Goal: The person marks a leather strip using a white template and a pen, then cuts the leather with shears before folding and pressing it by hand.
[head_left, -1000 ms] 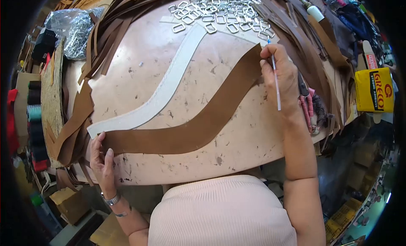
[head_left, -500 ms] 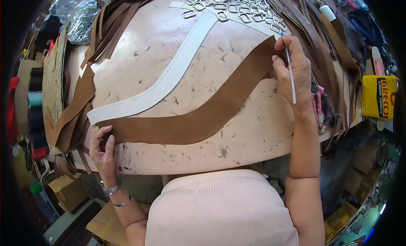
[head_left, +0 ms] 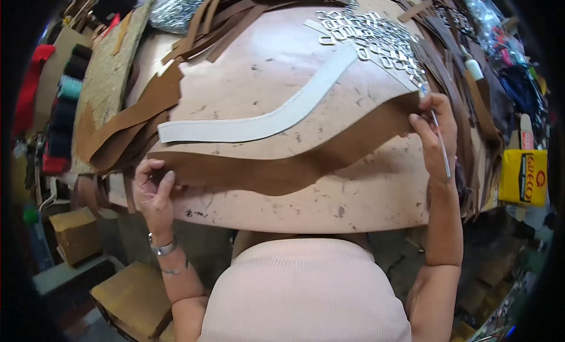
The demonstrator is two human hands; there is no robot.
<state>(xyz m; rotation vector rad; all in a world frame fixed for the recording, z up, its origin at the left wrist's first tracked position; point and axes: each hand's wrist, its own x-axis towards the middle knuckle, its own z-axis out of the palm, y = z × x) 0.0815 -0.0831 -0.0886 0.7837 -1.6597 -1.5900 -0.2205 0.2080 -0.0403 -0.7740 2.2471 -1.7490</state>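
A long, curved brown leather strip [head_left: 276, 172] stretches between my two hands over the near part of the table, slightly wavy and partly raised. My left hand [head_left: 155, 188], wearing a metal watch, pinches its left end. My right hand [head_left: 438, 136] grips the right end between thumb and fingers and also keeps a thin pen [head_left: 442, 145] with a clear barrel in its grasp. Just beyond the strip lies a white curved template [head_left: 235, 130], touched by neither hand.
Many rectangular metal rings [head_left: 376, 33] are spread at the back. Brown leather strips [head_left: 141, 118] are piled at left, with more strips [head_left: 459, 83] along the right. A yellow tin [head_left: 524, 177] stands at far right. A cork-like board [head_left: 112, 77] and thread spools [head_left: 69, 88] sit at left.
The leather strip has come away from the white template's left end, leaving a gap, and looks wavier and more lifted. Both hands still hold it. The whole view has shifted.
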